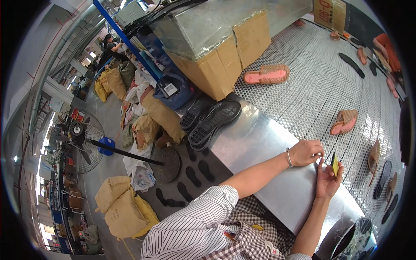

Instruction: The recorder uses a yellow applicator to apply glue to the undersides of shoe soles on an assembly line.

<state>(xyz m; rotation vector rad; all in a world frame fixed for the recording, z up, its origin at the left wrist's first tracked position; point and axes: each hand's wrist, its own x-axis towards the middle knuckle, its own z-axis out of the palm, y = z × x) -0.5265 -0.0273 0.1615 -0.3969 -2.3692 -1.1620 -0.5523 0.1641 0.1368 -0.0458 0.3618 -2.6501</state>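
Observation:
My right hand (328, 179) is raised, palm toward me, holding a small flat yellow piece with a dark edge (335, 165) between its fingers. My left hand (307, 152) hovers just beside it with fingers curled, fingertips near the right thumb; a thin bracelet sits on that wrist. Both hands are over the shiny metal table (260, 143), close to the edge of the perforated conveyor belt (320, 86). Whether the left fingers pinch anything is hidden.
Pink-soled woven sandals (267, 74) (345, 121) and dark soles (351, 64) ride the belt. Two black outsoles (210, 119) rest on the table's left end by a foil-wrapped box (208, 39). Another person's orange sleeve (387, 48) is at the far right. Sacks, a fan and soles lie below left.

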